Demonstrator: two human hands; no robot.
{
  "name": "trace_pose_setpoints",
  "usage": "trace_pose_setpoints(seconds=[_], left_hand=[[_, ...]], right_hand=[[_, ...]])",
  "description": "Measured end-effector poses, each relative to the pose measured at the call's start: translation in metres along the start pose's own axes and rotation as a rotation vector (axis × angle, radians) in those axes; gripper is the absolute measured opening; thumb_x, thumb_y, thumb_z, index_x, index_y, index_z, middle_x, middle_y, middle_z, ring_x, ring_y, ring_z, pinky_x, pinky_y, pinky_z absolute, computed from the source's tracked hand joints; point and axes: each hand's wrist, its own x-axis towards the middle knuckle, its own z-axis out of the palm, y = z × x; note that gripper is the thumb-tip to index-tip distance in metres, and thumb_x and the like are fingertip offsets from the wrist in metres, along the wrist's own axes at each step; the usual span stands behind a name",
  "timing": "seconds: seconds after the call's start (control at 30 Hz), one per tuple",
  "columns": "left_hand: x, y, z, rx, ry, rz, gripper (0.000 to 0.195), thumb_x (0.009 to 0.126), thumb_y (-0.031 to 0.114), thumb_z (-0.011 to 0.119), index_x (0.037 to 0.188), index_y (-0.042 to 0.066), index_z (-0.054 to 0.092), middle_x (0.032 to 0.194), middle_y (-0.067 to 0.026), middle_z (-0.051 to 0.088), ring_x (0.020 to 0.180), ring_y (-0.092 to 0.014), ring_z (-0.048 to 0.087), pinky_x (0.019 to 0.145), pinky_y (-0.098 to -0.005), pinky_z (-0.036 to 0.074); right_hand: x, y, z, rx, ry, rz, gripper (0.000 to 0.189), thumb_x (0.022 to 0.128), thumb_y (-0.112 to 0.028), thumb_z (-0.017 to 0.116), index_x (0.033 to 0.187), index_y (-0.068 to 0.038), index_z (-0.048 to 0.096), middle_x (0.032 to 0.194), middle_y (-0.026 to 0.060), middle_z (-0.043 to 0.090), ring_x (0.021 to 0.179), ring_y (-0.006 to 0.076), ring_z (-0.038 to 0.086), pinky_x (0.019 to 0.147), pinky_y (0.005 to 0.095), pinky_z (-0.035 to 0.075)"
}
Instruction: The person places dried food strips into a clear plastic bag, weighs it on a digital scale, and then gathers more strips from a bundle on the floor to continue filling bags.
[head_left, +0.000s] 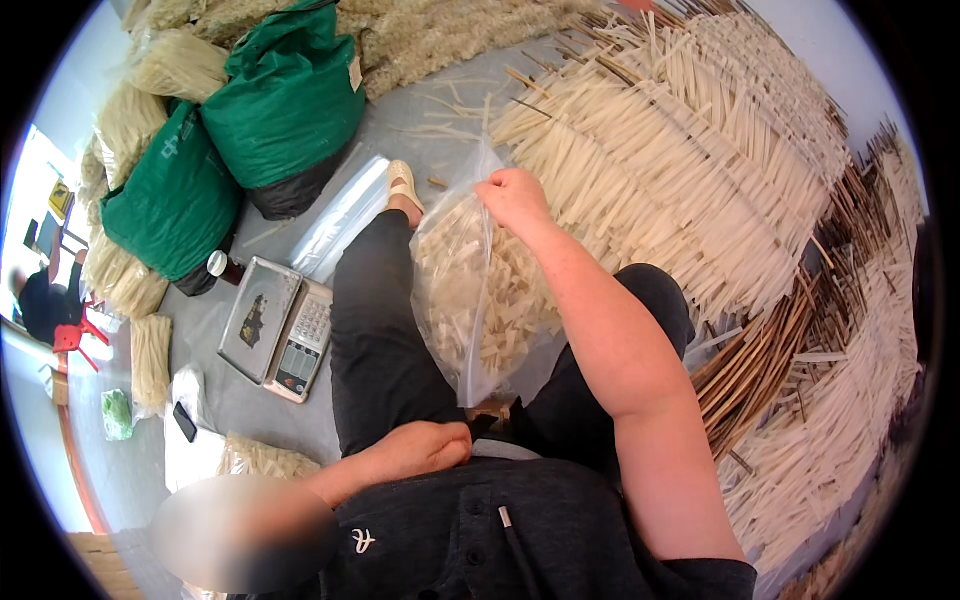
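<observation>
Between my knees stands a clear plastic zip bag (442, 270), filled with short pale flat pieces (517, 307). Its upper far edge is pinched between the thumb and fingers of my right hand (517, 199). My left hand (431, 448) rests low at my lap, its fingers curled, close to the bag's near end. Whether it holds anything is hidden. A blurred patch covers part of my left forearm. Left of my leg sits a digital scale (289, 330), and flat clear plastic bags (341, 217) lie beyond it.
Large stacks of pale strips (637, 180) and brown sticks (765, 360) rise at right. Green sacks (285, 112) stand upper left, with a lidded cup (225, 266) nearby. A phone (184, 422) lies at left. Another person (46, 296) sits on a red stool (71, 337).
</observation>
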Motion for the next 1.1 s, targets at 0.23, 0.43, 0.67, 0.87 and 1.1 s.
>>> trace_pose_setpoints(seconds=[0.23, 0.43, 0.67, 0.87, 1.1], left_hand=[[0.022, 0.012, -0.028, -0.122, 0.456, -0.011, 0.031, 0.096, 0.028, 0.057, 0.078, 0.002, 0.057, 0.058, -0.0018, 0.053, 0.053, -0.011, 0.049, 0.052, -0.0283, 0.040], [0.069, 0.006, -0.029, 0.350, 0.539, -0.052, 0.041, 0.086, 0.044, 0.065, 0.075, 0.005, 0.059, 0.062, -0.0093, 0.061, 0.059, -0.028, 0.062, 0.055, -0.0381, 0.048], [0.100, -0.023, -0.030, 0.360, 0.635, -0.081, 0.039, 0.085, 0.045, 0.063, 0.082, 0.007, 0.060, 0.065, -0.0084, 0.063, 0.063, -0.030, 0.064, 0.058, -0.0407, 0.049], [0.121, -0.031, -0.028, 0.278, 0.571, -0.055, 0.034, 0.085, 0.040, 0.066, 0.090, 0.006, 0.060, 0.067, -0.0072, 0.062, 0.064, -0.023, 0.063, 0.060, -0.0346, 0.049], [0.137, -0.034, -0.042, -0.458, 0.457, 0.185, 0.015, 0.092, 0.018, 0.063, 0.088, 0.004, 0.057, 0.067, 0.0018, 0.056, 0.063, -0.006, 0.054, 0.057, -0.0242, 0.043]], right_hand=[[-0.032, 0.012, -0.013, 0.069, -0.160, -0.149, 0.025, 0.082, -0.024, 0.057, 0.072, -0.002, 0.063, 0.061, 0.0133, 0.062, 0.053, 0.0272, 0.062, 0.061, 0.0407, 0.049], [-0.106, 0.030, -0.041, -0.645, -0.440, -0.484, 0.021, 0.081, -0.021, 0.059, 0.100, -0.014, 0.066, 0.077, 0.0119, 0.067, 0.074, 0.0332, 0.063, 0.066, 0.0427, 0.049], [-0.145, 0.038, -0.032, -1.018, -0.531, -0.415, 0.037, 0.078, -0.024, 0.064, 0.114, -0.012, 0.059, 0.082, 0.0107, 0.066, 0.078, 0.0281, 0.066, 0.063, 0.0436, 0.051], [-0.139, 0.068, -0.021, -0.992, -0.257, -0.776, 0.018, 0.077, -0.017, 0.063, 0.089, -0.007, 0.054, 0.075, 0.0087, 0.057, 0.071, 0.0274, 0.063, 0.057, 0.0394, 0.050], [-0.140, 0.063, -0.017, -0.818, -0.035, -0.724, 0.015, 0.077, -0.009, 0.060, 0.090, -0.006, 0.051, 0.077, 0.0122, 0.056, 0.073, 0.0317, 0.062, 0.061, 0.0415, 0.050]])
